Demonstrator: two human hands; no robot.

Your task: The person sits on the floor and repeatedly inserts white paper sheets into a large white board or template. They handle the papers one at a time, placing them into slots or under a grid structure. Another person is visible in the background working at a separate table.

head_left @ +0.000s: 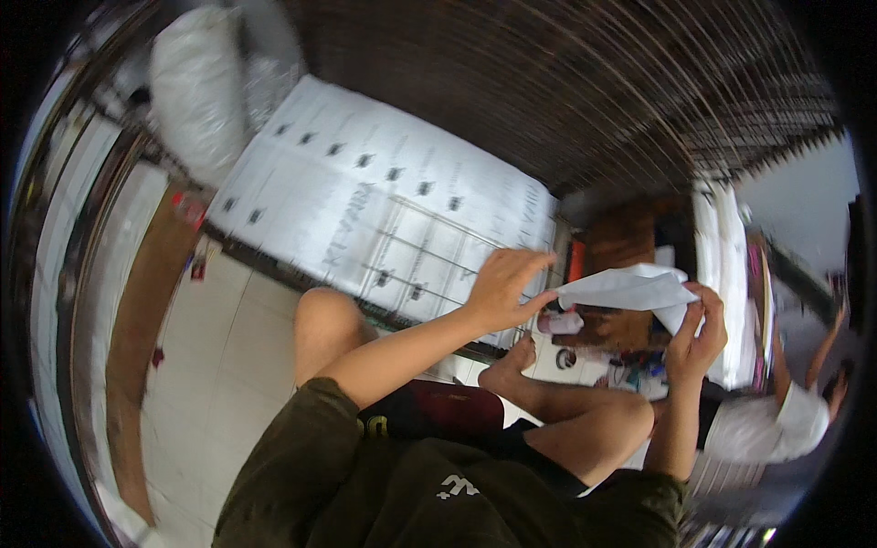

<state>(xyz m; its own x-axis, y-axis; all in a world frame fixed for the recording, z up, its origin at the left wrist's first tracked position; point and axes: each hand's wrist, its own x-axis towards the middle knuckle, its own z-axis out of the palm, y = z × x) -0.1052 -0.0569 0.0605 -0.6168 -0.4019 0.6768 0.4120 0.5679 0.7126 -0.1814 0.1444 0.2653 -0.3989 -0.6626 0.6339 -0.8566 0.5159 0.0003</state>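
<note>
A thin white sheet (pixel 626 288), folded and creased, stretches between my two hands. It could be paper or soft plastic; the frame does not show which. At the sheet's narrow left end is my left hand (pixel 507 290), thumb against the corner and index finger raised apart. My right hand (pixel 699 333) pinches the other end between thumb and fingers. Below and left of the hands lies a broad white printed sheet (pixel 306 196) with rows of small dark marks. A thin wire frame (pixel 429 251) rests over its near right part.
A wrapped white bundle (pixel 196 87) stands at the far left. Dark wire racks (pixel 585 87) rise across the back. A brown wooden board (pixel 155 365) runs along the left over a tiled floor (pixel 228 338). At the right, another person in a white shirt (pixel 767 429) is near white stacked material (pixel 722 274).
</note>
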